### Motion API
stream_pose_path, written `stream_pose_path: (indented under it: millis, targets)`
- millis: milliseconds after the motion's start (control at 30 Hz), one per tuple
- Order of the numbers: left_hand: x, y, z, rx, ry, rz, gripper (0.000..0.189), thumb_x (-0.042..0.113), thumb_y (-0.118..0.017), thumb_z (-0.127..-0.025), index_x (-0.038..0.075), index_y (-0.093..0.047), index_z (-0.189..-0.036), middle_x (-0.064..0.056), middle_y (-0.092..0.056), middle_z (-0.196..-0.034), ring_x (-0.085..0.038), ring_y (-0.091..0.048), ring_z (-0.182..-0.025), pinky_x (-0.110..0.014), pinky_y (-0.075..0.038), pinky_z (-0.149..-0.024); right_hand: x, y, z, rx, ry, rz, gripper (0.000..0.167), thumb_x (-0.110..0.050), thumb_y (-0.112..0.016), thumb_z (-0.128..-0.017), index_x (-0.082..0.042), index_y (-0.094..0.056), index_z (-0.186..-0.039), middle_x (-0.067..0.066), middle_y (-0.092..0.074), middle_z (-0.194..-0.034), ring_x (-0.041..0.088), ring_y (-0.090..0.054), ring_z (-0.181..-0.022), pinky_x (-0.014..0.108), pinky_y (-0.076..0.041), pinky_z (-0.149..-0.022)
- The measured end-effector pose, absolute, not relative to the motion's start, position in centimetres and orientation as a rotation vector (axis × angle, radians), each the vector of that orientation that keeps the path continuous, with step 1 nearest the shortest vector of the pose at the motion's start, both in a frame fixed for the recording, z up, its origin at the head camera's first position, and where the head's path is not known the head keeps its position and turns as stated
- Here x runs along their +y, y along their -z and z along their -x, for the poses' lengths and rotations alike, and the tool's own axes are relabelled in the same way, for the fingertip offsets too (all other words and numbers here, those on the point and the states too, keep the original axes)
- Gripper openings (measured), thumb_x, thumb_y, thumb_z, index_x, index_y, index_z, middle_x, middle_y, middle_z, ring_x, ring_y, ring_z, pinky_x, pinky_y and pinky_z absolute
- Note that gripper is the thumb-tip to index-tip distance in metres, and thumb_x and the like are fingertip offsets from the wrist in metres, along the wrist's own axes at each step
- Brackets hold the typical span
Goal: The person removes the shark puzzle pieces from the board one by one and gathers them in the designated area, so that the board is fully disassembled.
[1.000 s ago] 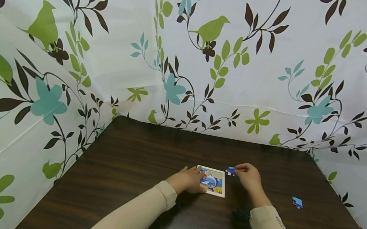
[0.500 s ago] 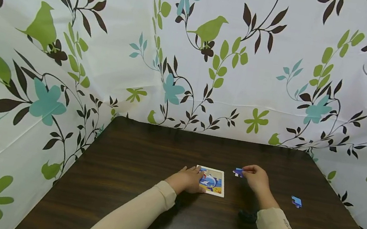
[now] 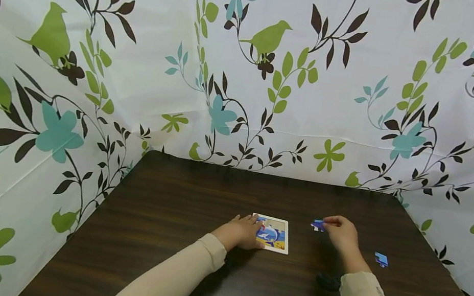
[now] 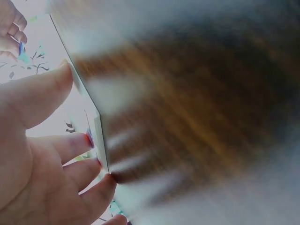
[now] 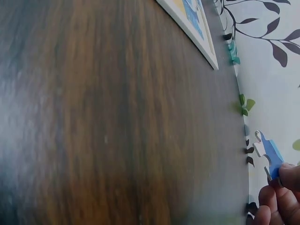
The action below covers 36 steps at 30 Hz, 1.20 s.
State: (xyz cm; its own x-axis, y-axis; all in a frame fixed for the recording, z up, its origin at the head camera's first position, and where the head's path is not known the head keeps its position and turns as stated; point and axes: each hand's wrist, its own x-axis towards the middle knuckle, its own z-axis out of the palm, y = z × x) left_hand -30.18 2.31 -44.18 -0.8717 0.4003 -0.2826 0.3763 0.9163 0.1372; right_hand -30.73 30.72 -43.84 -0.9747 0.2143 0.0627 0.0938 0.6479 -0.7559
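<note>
In the head view, my left hand [image 3: 243, 231] lies with fingers spread over the left side of a white-framed jigsaw puzzle [image 3: 287, 239] showing a dolphin picture. The left wrist view has the thumb and fingertips along the edge of the white frame [image 4: 97, 136]. To the right of the puzzle, my right hand [image 3: 343, 236] pinches a blue puzzle piece [image 3: 318, 225] between thumb and fingers. Up close in the right wrist view, that puzzle piece [image 5: 273, 152] is blue and white with knobbed edges, held out past the fingertips. A bare tan patch shows at the top of the puzzle.
Farther right on the dark wooden table [image 3: 193, 187] lies another blue puzzle piece [image 3: 381, 259]. Behind and to the left hangs a white curtain [image 3: 147, 66] printed with leaves, flowers and birds.
My right hand has moved to the right with the puzzle piece, away from the frame. My left hand has stayed on the puzzle.
</note>
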Motion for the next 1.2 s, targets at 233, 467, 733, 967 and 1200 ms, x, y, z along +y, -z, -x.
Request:
stream_pose_path:
  millis: [233,467,733,967,1200]
  targets:
    - [2.3,44.1,30.2,2.764,-0.134,-0.572,0.077,0.057,-0.058,-0.094,0.021,-0.032,-0.157,-0.002,-0.023,-0.166,-0.020,-0.023,-0.153,-0.045,-0.020,-0.124,32.2,43.8,30.1,-2.737,-1.232,0.322,0.030,-0.016,-0.058,-0.098,0.006,-0.064,-0.116,0.025,-0.065,-0.109,0.032,-0.059,-0.093,0.030,-0.044,-0.067]
    - [2.2,44.1,30.1,2.765,-0.136,-0.569,0.077,0.056,-0.059,-0.093,0.021,-0.032,-0.157,-0.001,-0.023,-0.166,-0.020,-0.023,-0.153,-0.045,-0.020,-0.124,33.7,43.8,29.5,-2.746,-1.231,0.367,0.032,-0.017,-0.056,-0.099,0.007,-0.062,-0.119,0.028,-0.062,-0.117,0.037,-0.058,-0.100,0.041,-0.048,-0.077]
    - [2.2,44.0,30.1,2.766,-0.146,-0.577,0.077,0.055,-0.059,-0.093,0.020,-0.033,-0.156,-0.002,-0.024,-0.165,-0.021,-0.023,-0.153,-0.045,-0.020,-0.124,35.4,43.4,28.9,-2.748,-1.212,0.398,0.034,-0.018,-0.056,-0.100,0.008,-0.062,-0.120,0.031,-0.060,-0.120,0.039,-0.057,-0.102,0.038,-0.046,-0.075]
    - [2.2,44.0,30.1,2.762,-0.153,-0.583,0.077,0.055,-0.059,-0.094,0.020,-0.032,-0.156,-0.002,-0.023,-0.166,-0.021,-0.023,-0.153,-0.045,-0.020,-0.124,36.9,43.6,28.4,-2.737,-1.169,0.431,0.034,-0.016,-0.057,-0.098,0.010,-0.062,-0.119,0.033,-0.060,-0.120,0.039,-0.058,-0.100,0.035,-0.045,-0.072]
    - [2.3,44.0,30.1,2.762,-0.145,-0.582,0.076,0.055,-0.058,-0.094,0.020,-0.032,-0.157,-0.002,-0.023,-0.166,-0.021,-0.023,-0.152,-0.045,-0.020,-0.124,38.3,43.8,28.0,-2.750,-1.179,0.533,0.036,-0.016,-0.054,-0.099,0.011,-0.059,-0.122,0.035,-0.054,-0.124,0.040,-0.054,-0.100,0.042,-0.047,-0.075]
